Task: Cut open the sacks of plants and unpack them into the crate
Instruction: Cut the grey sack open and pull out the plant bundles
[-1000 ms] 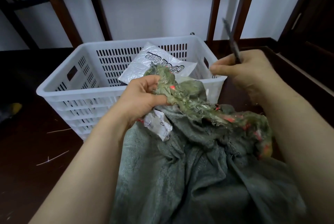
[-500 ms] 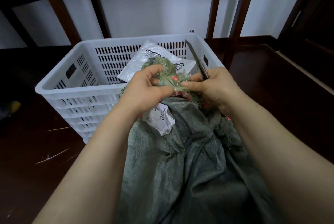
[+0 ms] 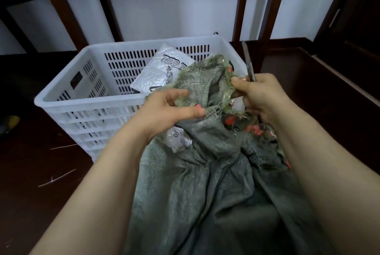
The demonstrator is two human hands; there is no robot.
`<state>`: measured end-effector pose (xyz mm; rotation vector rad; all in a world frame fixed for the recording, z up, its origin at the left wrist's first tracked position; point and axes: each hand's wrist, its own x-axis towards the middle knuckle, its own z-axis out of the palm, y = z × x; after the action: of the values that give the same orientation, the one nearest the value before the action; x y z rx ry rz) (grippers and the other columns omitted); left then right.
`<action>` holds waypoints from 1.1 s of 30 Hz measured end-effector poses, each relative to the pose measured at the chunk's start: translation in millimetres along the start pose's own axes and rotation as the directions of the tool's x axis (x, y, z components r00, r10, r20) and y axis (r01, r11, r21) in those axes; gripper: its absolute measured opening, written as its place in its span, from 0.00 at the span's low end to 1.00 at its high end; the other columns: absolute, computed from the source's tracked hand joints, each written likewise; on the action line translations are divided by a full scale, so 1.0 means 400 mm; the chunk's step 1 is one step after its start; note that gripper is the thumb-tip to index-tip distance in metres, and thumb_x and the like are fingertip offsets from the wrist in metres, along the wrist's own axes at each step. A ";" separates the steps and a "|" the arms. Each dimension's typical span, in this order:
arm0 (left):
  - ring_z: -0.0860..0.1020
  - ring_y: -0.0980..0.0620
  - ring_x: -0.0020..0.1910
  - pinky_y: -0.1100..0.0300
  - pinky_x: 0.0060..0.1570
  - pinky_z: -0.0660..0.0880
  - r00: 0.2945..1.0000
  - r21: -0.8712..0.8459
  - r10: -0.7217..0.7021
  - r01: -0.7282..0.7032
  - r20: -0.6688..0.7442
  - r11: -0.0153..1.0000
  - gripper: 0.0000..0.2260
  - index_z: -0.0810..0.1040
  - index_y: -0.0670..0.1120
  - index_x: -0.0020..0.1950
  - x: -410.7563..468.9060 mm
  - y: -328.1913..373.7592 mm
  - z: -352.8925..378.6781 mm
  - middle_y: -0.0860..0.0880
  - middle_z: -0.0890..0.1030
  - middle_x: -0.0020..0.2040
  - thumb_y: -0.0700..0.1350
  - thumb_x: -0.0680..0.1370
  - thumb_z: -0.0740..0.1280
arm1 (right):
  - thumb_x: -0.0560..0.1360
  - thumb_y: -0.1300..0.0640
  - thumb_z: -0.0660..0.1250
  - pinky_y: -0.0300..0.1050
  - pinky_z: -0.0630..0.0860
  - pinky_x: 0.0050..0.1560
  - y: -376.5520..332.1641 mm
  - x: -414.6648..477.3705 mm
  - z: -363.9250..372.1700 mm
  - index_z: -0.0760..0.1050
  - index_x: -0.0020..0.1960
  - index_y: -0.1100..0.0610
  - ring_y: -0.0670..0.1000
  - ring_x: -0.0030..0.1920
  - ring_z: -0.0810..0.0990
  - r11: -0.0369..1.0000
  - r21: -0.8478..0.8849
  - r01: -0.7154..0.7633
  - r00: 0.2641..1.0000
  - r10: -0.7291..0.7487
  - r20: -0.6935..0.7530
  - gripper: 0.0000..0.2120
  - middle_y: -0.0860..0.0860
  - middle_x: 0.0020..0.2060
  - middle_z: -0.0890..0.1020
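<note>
A grey-green woven sack [image 3: 205, 182] lies in front of me, its frayed mouth raised over the near rim of the white slatted crate [image 3: 86, 102]. My left hand [image 3: 166, 110] pinches the left edge of the mouth. My right hand [image 3: 261, 96] grips the right edge together with a dark narrow blade [image 3: 247, 61] that points up. The mouth is pulled apart between both hands. Red bits [image 3: 232, 120] show inside the opening. A white printed plastic packet [image 3: 162, 71] lies in the crate. A clear label [image 3: 177, 139] hangs on the sack below my left wrist.
The crate stands on a dark wooden floor [image 3: 41, 193] with pale straw bits on it. Dark wooden posts [image 3: 240, 7] rise against the white wall behind. A dark wooden ledge [image 3: 339, 82] runs along the right. A yellow object [image 3: 10, 121] lies at the far left.
My right hand came in from the right with the blade and took hold of the sack mouth. Both hands have since pulled the mouth apart, opening it wider.
</note>
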<state>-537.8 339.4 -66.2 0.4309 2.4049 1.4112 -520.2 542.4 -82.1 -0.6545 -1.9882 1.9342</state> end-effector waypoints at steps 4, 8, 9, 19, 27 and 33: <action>0.78 0.66 0.34 0.60 0.53 0.77 0.997 0.012 0.023 -0.023 0.070 1.000 0.10 0.82 0.50 0.53 0.011 -0.020 0.003 0.54 0.83 0.48 0.41 0.73 0.71 | 0.76 0.59 0.68 0.32 0.57 0.17 0.019 -0.006 0.004 0.69 0.36 0.55 0.41 0.14 0.62 0.998 -0.069 0.008 1.000 -0.010 -0.021 0.12 0.49 0.23 0.70; 0.66 0.46 0.69 0.48 0.71 0.62 0.999 0.667 -0.031 0.032 -0.013 0.745 0.25 0.71 0.61 0.67 0.027 -0.023 -0.026 0.46 0.65 0.72 0.46 0.73 0.72 | 0.73 0.56 0.71 0.37 0.61 0.23 0.016 -0.011 0.020 0.73 0.41 0.57 0.48 0.21 0.65 0.986 -0.156 0.049 0.997 -0.059 -0.058 0.09 0.55 0.30 0.71; 0.66 0.45 0.69 0.48 0.69 0.64 0.996 0.736 -0.005 0.069 -0.089 0.673 0.27 0.69 0.61 0.70 0.024 -0.006 -0.035 0.45 0.62 0.74 0.46 0.73 0.71 | 0.73 0.56 0.72 0.36 0.60 0.22 0.012 -0.011 0.024 0.72 0.39 0.57 0.47 0.20 0.64 0.983 -0.165 0.074 0.994 -0.085 -0.063 0.10 0.54 0.28 0.70; 0.74 0.54 0.27 0.63 0.22 0.71 0.993 0.053 0.078 -0.073 -0.086 0.996 0.08 0.78 0.42 0.51 0.016 0.050 0.068 0.46 0.78 0.40 0.39 0.73 0.72 | 0.74 0.53 0.71 0.33 0.58 0.18 -0.067 -0.046 0.062 0.74 0.37 0.56 0.42 0.16 0.62 0.986 0.093 0.140 0.990 -0.141 0.005 0.11 0.46 0.23 0.78; 0.80 0.55 0.37 0.65 0.41 0.75 0.992 -0.192 0.126 -0.125 -0.008 0.973 0.11 0.81 0.45 0.42 0.020 0.040 0.036 0.48 0.84 0.39 0.29 0.71 0.68 | 0.69 0.58 0.75 0.31 0.55 0.19 -0.049 -0.046 0.019 0.77 0.37 0.61 0.44 0.16 0.57 0.983 -0.184 0.032 0.968 0.015 0.249 0.09 0.52 0.20 0.69; 0.66 0.55 0.24 0.65 0.23 0.64 1.000 -0.179 0.018 -0.022 -0.022 0.984 0.13 0.82 0.42 0.42 0.024 0.022 0.025 0.56 0.71 0.24 0.52 0.73 0.70 | 0.69 0.54 0.76 0.33 0.57 0.18 -0.051 -0.049 0.019 0.78 0.48 0.68 0.43 0.17 0.59 0.966 -0.239 0.095 0.980 -0.048 0.194 0.18 0.47 0.20 0.71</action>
<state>-541.3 355.2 -64.2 0.3979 2.2696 1.6311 -509.6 526.1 -60.4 -0.4627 -2.3605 1.7793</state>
